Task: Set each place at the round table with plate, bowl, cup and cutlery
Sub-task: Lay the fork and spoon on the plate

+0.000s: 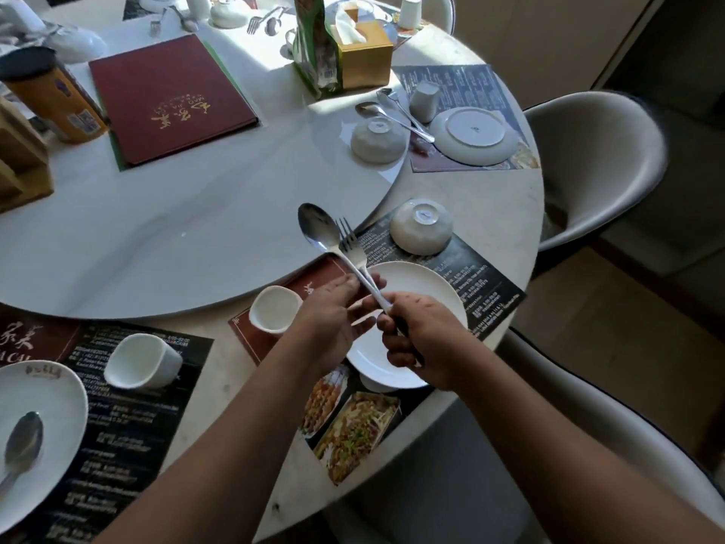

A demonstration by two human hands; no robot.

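My right hand (416,339) grips the handles of a steel spoon (318,229) and a fork (350,245), both raised above a white plate (431,284). My left hand (333,312) touches the two handles with straight fingers, just left of my right hand. The plate lies on a dark menu placemat (482,276). An upturned grey bowl (421,227) stands on the mat beyond the plate. A white cup (274,314) stands upright at the plate's left.
The place at the left has a plate (59,394) with a spoon (21,445) on it and a cup (139,361). The place at the right back has an upturned plate (472,135), bowl (376,139), cup (423,100) and cutlery. A turntable (196,229) carries a red menu (168,100) and tissue box (365,53). Chairs (596,159) ring the table.
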